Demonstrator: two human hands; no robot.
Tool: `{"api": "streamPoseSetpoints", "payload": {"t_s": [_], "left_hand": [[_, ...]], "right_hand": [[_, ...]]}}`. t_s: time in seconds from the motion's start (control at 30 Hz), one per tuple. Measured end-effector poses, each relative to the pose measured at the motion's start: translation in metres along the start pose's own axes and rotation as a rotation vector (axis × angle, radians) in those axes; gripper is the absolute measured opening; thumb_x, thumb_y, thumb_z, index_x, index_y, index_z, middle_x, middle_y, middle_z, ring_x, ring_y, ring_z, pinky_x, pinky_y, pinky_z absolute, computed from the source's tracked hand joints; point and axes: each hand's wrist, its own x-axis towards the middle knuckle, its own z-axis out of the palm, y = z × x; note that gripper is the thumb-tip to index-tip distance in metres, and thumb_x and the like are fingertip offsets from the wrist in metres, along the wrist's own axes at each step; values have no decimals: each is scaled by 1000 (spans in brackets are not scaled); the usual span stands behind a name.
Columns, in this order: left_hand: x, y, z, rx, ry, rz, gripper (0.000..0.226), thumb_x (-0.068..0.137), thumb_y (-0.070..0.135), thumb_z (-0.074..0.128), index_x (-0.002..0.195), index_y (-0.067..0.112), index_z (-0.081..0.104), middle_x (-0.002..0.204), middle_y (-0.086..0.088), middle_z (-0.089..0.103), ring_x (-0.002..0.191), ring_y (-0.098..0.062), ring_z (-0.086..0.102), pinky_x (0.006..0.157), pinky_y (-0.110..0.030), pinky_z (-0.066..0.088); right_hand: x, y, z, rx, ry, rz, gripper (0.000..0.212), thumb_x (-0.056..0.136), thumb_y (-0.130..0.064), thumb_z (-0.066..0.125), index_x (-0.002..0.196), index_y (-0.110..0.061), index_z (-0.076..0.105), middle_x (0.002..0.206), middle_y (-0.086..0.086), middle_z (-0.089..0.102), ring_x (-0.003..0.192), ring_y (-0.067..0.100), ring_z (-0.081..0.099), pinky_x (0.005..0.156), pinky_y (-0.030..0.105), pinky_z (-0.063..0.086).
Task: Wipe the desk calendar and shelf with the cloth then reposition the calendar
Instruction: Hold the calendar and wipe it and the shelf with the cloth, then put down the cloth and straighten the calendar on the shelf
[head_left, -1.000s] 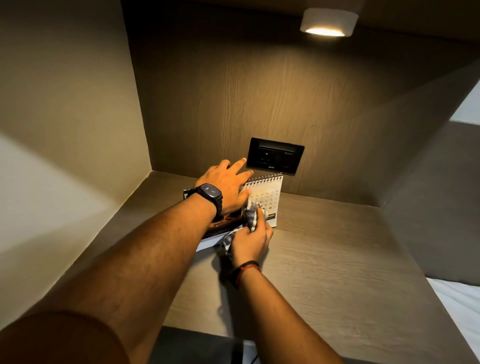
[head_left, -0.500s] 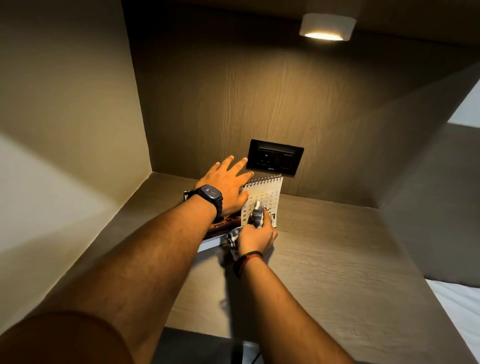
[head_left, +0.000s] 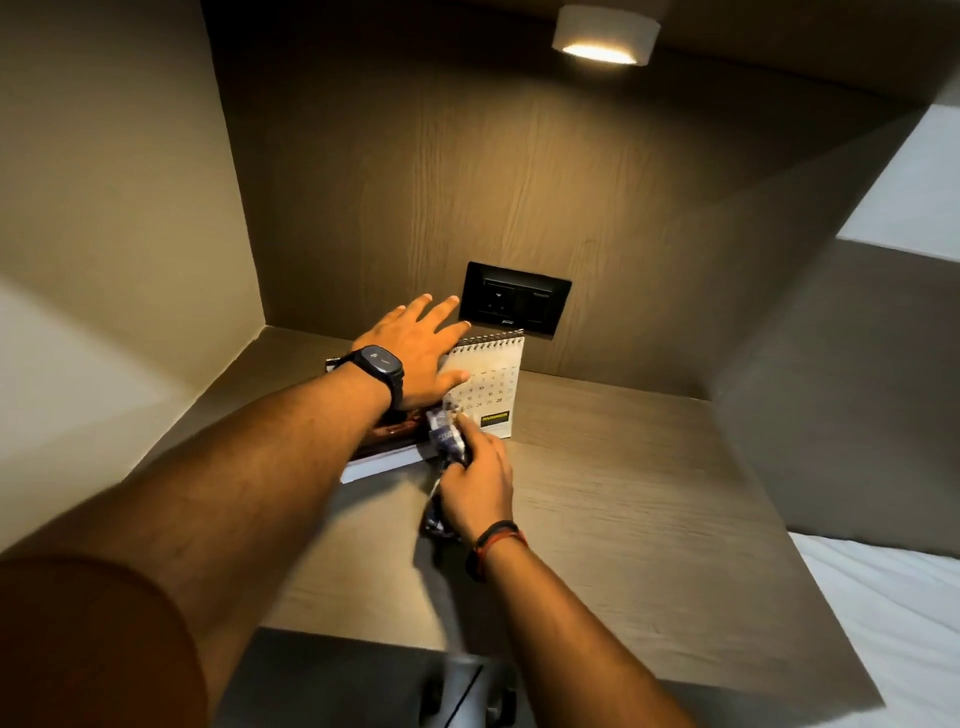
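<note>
On the shelf (head_left: 597, 499), the calendar (head_left: 491, 384) is steadied by the left hand (head_left: 415, 358), fingers spread; the cloth (head_left: 447, 441) is clamped in the right hand (head_left: 480, 486) fingers against its near face.

Looks like a bedroom nook, prob. home or hotel rm. Wood-grain shelf (head_left: 597, 519) recessed betw. side panels, w/ wood back panel (head_left: 389, 208). Small puck light (head_left: 602, 36) lit overhead, black socket plate (head_left: 517, 299) on the back panel, white bed sheet (head_left: 893, 623) just beside the shelf at right.
</note>
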Motion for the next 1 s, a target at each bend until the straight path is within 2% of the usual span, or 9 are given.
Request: {"api": "streamPoseSetpoints", "payload": {"t_s": [0.1, 0.2, 0.3, 0.4, 0.5, 0.63, 0.73, 0.9, 1.0], "left_hand": [[-2, 1, -7, 133, 18, 7, 87, 78, 78, 25, 148, 31, 4, 160, -8, -2, 144, -35, -1, 115, -53, 4], [-6, 23, -17, 224, 218, 104, 89, 77, 79, 22, 149, 28, 7, 159, -11, 1, 144, -36, -2, 114, -51, -3], [-12, 70, -18, 74, 296, 239, 85, 79, 73, 31, 148, 25, 20, 158, -14, 14, 143, -36, 9, 115, -49, 4], [-23, 129, 2, -74, 140, 256, 84, 80, 72, 32, 148, 25, 18, 157, -15, 15, 142, -35, 16, 114, -45, 17], [-41, 177, 35, -193, -37, 229, 86, 78, 74, 28, 148, 28, 11, 158, -13, 11, 142, -32, 15, 115, -47, 17], [-58, 214, 70, -226, -218, 189, 90, 73, 80, 31, 147, 31, 13, 159, -7, 9, 142, -30, 12, 115, -49, 14], [-62, 222, 85, -219, -240, 146, 93, 68, 84, 24, 145, 33, 15, 158, -6, 12, 141, -30, 11, 114, -52, 12], [-65, 225, 95, -238, -216, 114, 95, 66, 87, 16, 146, 35, 10, 159, -4, 10, 143, -29, 6, 115, -53, 5], [-67, 220, 96, -268, -171, 75, 98, 65, 90, 13, 146, 37, 7, 160, -3, 6, 144, -29, 2, 115, -52, 3]], "right_hand": [[2, 18, -47, -155, 105, -30, 63, 81, -1, 47, 135, -32, 48, 133, 6, 49, 115, 29, 53, 90, 26, 41], [5, 45, -104, -356, 220, 40, 58, 81, -12, 53, 134, -36, 46, 132, 6, 48, 110, 34, 53, 79, 32, 48], [-1, 73, -152, -537, 319, 117, 57, 82, -12, 52, 134, -34, 46, 134, 10, 48, 114, 37, 51, 93, 41, 49], [-12, 98, -181, -645, 322, 196, 56, 84, -10, 48, 135, -31, 44, 134, 14, 46, 116, 38, 48, 96, 44, 47], [-21, 114, -193, -745, 270, 243, 55, 86, -12, 44, 137, -34, 38, 136, 14, 43, 118, 36, 46, 95, 45, 45], [-28, 127, -196, -873, 181, 156, 56, 89, -34, 47, 141, -38, 29, 154, 10, 27, 139, 34, 28, 111, 51, 29], [-30, 137, -193, -902, 147, 68, 63, 87, -50, 41, 145, -37, 21, 161, 7, 14, 148, 29, 12, 119, 52, 17], [-27, 148, -192, -909, 150, 51, 69, 83, -62, 33, 145, -37, 21, 160, 6, 19, 147, 30, 15, 118, 52, 18], [-25, 146, -192, -955, 199, 40, 76, 79, -71, 27, 147, -35, 20, 160, 8, 19, 148, 29, 11, 118, 53, 9]]}}
